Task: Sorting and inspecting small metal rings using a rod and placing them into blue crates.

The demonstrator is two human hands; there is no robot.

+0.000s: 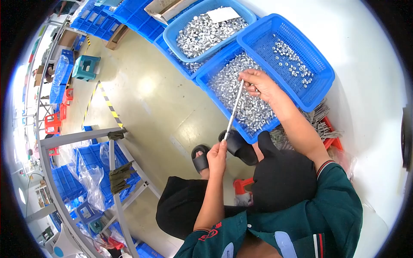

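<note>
My left hand [217,160] is closed round the lower end of a thin metal rod [233,111]. The rod slants up and right to my right hand [260,85], whose fingers pinch its upper end. That hand hovers over a blue basket [209,87] heaped with small silvery metal parts [254,112]. Whether a small part sits between my right fingertips and the rod is hidden. Right of it, a second blue perforated basket [310,50] holds a loose scatter of small round metal parts [293,60].
A lighter blue basin [175,48] full of metal parts, with a white card [223,15] on top, stands at the back. Many thin rods [320,122] lie by a red bin [330,133] at my right. At left stand a grey metal frame [81,138] and blue crates [97,161].
</note>
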